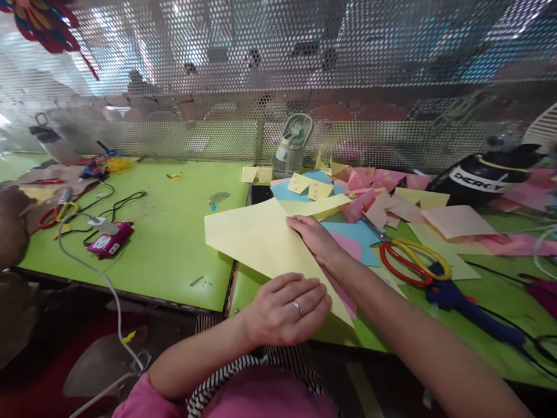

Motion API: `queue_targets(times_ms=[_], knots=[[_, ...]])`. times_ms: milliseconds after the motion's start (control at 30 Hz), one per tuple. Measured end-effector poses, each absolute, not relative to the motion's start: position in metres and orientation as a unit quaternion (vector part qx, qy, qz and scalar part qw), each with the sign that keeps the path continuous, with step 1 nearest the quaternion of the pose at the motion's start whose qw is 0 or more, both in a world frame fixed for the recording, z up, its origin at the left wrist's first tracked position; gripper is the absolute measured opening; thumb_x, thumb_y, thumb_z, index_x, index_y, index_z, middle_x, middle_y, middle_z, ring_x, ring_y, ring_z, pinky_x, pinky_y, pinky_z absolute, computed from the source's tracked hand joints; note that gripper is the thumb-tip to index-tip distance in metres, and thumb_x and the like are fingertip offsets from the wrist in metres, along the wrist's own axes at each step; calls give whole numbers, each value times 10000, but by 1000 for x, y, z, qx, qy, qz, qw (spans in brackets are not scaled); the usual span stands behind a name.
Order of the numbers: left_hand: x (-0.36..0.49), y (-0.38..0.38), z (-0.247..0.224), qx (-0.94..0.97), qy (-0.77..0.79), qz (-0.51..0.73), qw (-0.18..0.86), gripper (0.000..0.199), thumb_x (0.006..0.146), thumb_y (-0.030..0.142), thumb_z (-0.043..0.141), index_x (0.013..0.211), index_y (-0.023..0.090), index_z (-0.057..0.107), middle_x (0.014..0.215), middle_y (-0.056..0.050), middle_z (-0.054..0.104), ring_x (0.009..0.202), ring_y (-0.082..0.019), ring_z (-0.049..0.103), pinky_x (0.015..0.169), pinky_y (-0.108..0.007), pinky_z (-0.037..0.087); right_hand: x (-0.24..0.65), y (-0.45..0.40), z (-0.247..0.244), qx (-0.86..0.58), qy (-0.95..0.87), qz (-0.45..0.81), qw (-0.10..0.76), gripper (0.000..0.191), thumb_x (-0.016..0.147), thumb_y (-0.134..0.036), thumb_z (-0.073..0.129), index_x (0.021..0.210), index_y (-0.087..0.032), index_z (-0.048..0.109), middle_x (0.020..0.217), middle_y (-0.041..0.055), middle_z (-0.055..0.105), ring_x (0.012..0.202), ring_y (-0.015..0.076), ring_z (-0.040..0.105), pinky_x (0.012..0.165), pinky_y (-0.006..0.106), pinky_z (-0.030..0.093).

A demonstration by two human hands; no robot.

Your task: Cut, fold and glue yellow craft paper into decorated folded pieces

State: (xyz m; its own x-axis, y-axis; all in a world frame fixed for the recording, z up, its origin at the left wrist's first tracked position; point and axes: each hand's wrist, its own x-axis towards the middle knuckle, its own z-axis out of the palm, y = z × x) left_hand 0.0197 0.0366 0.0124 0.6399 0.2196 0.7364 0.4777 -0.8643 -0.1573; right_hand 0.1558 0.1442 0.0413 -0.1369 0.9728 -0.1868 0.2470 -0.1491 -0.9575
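Observation:
A sheet of pale yellow paper [256, 238] is held over the near table edge, its far left side lifted and angled. My right hand [315, 238] pinches the sheet's right edge, thumb on top and the other fingers mostly hidden. Across the near part of the sheet lies my left hand [289, 310], with a ring on one finger. Its fingers are stretched out side by side, and its thumb is hidden. Red-and-yellow-handled scissors [413, 261] rest to the right of my right forearm, beside a blue-handled tool [474, 313].
Cut pink, yellow and blue paper pieces [378, 206] cover the right side. A clear bottle [290, 148] and a black ENERGY bottle [483, 174] stand behind. On the left are a magenta power adapter [111, 239] with a white cable and another person's arm [13, 226]. Perforated metal screen [195, 81] at back.

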Motion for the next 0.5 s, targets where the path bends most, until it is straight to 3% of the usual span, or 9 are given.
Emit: queue_targets(times_ms=[100, 233, 367, 500], knots=[[18, 36, 9, -899, -211, -351, 156, 241, 959, 126, 510, 1111, 158, 694, 1151, -68, 747, 1142, -166, 669, 1020, -319, 533, 151, 151, 40, -570, -590, 483, 306, 341, 940, -399, 593, 1194, -172, 612, 1178, 76, 645, 977, 205, 648, 825, 411, 557], [18, 34, -1, -887, -267, -345, 153, 226, 968, 105, 484, 1037, 101, 700, 1025, -85, 774, 966, -164, 732, 930, -310, 590, 159, 143, 49, -596, -656, 374, 274, 241, 870, -410, 648, 807, -178, 661, 803, 49, 687, 805, 236, 647, 719, 351, 480], [16, 35, -7, -874, -317, -343, 135, 253, 981, 97, 453, 1053, 98, 696, 1042, -92, 773, 972, -167, 737, 904, -300, 604, 187, 88, 65, -569, -732, 250, 281, 149, 878, -357, 612, 949, -233, 653, 1003, 61, 711, 923, 240, 623, 800, 362, 435], [20, 39, 7, -849, -340, -386, 121, 243, 991, 131, 468, 1065, 115, 699, 1061, -81, 772, 978, -160, 736, 923, -294, 600, 213, 33, 64, -382, -885, -93, 250, 248, 910, -374, 620, 1095, -210, 641, 972, 79, 747, 895, 236, 658, 821, 386, 461]])
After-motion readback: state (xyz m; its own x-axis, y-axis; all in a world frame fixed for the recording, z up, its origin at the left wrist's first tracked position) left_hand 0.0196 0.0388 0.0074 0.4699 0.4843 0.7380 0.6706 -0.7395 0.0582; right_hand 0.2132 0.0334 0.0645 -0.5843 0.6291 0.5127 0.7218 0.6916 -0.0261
